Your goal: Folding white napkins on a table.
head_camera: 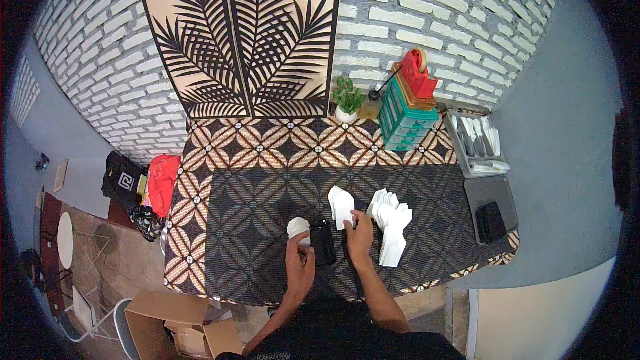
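Observation:
My left hand (pixel 300 262) has its thumb and fingers on the lower end of a small white paper piece (pixel 298 226). Just right of it lies a glossy black object (pixel 323 244), whose kind I cannot make out. My right hand (pixel 361 240) pinches the lower right edge of a small stack of white paper pieces (pixel 341 202) with pointed tops. Beyond that hand, a larger fanned pile of white paper pieces (pixel 392 225) spreads over the dark mesh mat (pixel 260 270).
At the back stand a potted plant (pixel 347 95) and a teal drawer unit (pixel 407 117) with a red tape dispenser (pixel 419 77) on top. A cutlery tray (pixel 465 162) and a grey tray (pixel 490 190) holding a black item line the right edge. A cardboard box (pixel 165 305) sits below, front left.

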The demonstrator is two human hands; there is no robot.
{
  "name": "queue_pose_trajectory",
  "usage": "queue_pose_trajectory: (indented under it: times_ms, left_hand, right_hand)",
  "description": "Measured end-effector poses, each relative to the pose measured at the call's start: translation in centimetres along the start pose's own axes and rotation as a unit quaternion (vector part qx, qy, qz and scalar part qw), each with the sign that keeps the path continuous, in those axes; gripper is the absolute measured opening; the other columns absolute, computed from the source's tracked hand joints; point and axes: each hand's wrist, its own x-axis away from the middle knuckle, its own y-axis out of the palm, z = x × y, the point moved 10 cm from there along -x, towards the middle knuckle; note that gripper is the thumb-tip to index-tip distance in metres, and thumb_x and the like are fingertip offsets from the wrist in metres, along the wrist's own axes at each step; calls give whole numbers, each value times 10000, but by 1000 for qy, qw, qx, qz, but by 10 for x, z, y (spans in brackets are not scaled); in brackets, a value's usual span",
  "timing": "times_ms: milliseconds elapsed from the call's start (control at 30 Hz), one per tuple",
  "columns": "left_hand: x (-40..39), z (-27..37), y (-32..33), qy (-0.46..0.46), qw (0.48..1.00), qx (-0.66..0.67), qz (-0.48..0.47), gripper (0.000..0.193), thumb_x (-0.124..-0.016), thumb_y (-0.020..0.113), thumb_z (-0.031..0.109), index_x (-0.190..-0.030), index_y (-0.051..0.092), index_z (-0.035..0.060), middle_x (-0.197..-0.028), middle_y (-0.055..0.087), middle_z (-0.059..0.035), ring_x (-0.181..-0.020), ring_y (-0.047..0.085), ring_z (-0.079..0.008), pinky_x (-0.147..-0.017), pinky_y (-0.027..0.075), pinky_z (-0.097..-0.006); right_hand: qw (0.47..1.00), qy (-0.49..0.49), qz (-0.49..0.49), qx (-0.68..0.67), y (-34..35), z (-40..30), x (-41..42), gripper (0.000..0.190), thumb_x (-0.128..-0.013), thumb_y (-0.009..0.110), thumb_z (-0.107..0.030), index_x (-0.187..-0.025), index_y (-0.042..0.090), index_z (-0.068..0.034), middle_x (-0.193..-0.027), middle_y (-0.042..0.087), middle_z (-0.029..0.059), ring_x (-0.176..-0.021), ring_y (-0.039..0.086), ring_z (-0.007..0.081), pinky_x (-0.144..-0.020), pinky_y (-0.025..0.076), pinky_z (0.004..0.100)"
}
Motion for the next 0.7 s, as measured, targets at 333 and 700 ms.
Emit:
queue_pose_trajectory:
  times_ms: [333,700]
  left_hand:
    - [-2,-7,7,18,999,-28,-16,390,-914,553,-32,-1290,502,56,-913,495,-45,-637,397,-81,-568,369,-248]
    - [-1,-21,22,-19,995,58,-75,370,-957,537,32,-1318,458,14,-1185,575,-97,-799,531,-113,-671,443,-261]
  right_hand:
    - [994,91,8,-60,3,25,9,338,-735,792,-58,-981,563,-30,-884,567,106,-788,560,267,-733,457,372]
    - [959,163,-67,-221,-4,8,10,213,-812,738,-79,-908,558,-15,-755,564,29,-707,537,147,-697,442,299]
